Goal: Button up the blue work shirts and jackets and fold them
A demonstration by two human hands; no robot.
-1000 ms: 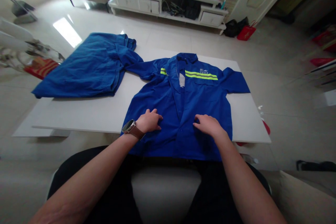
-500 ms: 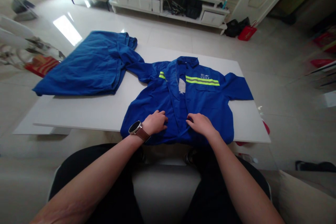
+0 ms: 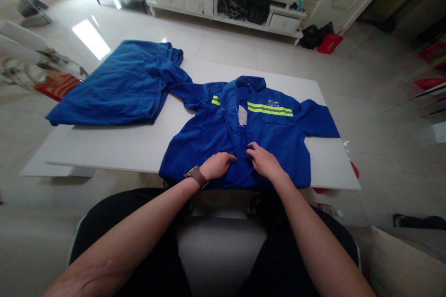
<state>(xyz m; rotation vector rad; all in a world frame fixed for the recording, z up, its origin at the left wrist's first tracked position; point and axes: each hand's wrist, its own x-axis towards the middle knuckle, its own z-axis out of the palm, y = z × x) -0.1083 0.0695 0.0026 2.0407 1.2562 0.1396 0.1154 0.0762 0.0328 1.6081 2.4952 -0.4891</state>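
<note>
A blue work jacket [image 3: 278, 137] with yellow-green and grey reflective stripes lies face up on the white table, collar away from me, its front parted. My left hand [image 3: 218, 165], with a brown-strapped watch at the wrist, is closed on the left front edge, fingertips pinched at the cloth. Across the gap, my right hand [image 3: 264, 160] has thumb and index finger together at the other front edge. Its remaining fingers curl against the fabric. A white label [image 3: 242, 115] shows inside the opening. The jacket's lower hem hangs over the near table edge.
More folded blue cloth [image 3: 114, 83] lies at the table's left end, touching the jacket's left sleeve. The white table [image 3: 104, 148] stands close before my knees. Beyond it is a low white cabinet [image 3: 184, 2] with clutter on top. A red bag [image 3: 329, 42] sits on the floor.
My left hand has moved right, to the jacket's front edge, and its fingers have drawn together. My right hand has shifted slightly up along the opposite edge. The jacket has barely moved.
</note>
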